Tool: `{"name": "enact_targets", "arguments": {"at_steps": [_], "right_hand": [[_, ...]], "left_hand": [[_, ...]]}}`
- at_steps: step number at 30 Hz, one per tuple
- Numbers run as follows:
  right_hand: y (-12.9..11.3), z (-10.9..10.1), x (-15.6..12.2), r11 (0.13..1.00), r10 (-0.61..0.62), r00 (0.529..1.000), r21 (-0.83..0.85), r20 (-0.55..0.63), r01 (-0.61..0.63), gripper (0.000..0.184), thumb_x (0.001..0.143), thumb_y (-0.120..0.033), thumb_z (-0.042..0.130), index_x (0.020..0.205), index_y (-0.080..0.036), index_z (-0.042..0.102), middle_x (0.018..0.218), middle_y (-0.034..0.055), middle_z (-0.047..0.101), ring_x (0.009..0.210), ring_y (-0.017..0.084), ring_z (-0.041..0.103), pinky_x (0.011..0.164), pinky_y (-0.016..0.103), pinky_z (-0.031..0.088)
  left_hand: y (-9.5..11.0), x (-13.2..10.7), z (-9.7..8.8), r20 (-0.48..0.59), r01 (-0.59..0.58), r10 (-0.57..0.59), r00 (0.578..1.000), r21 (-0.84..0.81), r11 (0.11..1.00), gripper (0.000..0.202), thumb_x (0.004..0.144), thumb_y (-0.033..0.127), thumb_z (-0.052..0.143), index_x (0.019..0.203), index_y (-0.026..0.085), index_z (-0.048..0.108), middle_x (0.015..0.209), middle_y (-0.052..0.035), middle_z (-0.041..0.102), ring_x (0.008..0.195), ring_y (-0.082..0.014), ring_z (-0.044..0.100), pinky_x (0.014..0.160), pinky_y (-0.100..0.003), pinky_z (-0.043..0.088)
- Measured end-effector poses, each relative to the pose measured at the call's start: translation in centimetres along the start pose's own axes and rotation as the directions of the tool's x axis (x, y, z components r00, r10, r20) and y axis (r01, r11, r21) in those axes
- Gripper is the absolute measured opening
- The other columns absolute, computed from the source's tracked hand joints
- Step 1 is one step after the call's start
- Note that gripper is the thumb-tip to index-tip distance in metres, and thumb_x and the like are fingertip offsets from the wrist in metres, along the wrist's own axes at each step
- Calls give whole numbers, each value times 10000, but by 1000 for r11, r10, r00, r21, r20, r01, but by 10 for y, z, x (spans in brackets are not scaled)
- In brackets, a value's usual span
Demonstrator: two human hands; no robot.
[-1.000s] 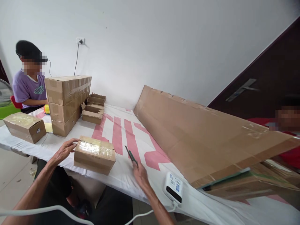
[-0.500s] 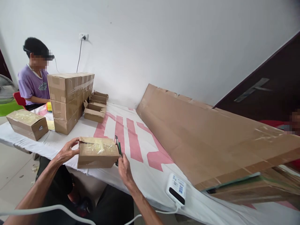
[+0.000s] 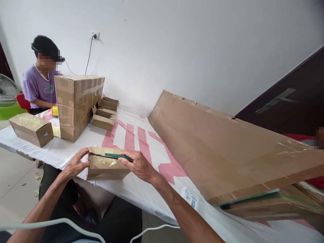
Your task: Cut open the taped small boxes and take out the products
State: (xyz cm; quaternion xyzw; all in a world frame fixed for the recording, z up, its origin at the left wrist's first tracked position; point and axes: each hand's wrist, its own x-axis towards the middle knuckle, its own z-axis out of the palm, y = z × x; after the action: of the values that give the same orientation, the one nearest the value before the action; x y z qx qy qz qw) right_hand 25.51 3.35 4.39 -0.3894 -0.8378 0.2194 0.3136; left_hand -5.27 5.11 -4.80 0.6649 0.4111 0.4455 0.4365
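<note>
A small cardboard box with clear tape over its top lies at the table's near edge. My left hand grips its left end, fingers at the top corner and thumb on the side. Above the box, my right hand is closed around a box cutter with a green handle. Its thin dark blade points left along the top of the box, and the tip is close to my left fingertips. Whether the blade has gone into the tape, I cannot tell.
Stacked cardboard boxes stand at the left, with open boxes behind and a taped box further left. A large cardboard sheet leans at the right. A white device is partly behind my right arm. A person sits across.
My right hand has moved from the box's right end to above its top, turning the box cutter from upright to lying lengthwise, pointing left. My left hand still holds the left end.
</note>
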Motion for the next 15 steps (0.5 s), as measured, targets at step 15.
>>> {"name": "enact_targets", "arguments": {"at_steps": [15], "right_hand": [[-35, -7, 44, 905, 35, 978, -421, 205, 56, 210, 1010, -287, 610, 941, -207, 792, 846, 29, 745, 777, 170, 629, 717, 279, 382]], "left_hand": [[-3, -5, 3, 12, 13, -13, 1000, 26, 1000, 637, 804, 312, 737, 1436, 287, 667, 1603, -96, 555, 1494, -370, 488, 955, -401, 626]]}}
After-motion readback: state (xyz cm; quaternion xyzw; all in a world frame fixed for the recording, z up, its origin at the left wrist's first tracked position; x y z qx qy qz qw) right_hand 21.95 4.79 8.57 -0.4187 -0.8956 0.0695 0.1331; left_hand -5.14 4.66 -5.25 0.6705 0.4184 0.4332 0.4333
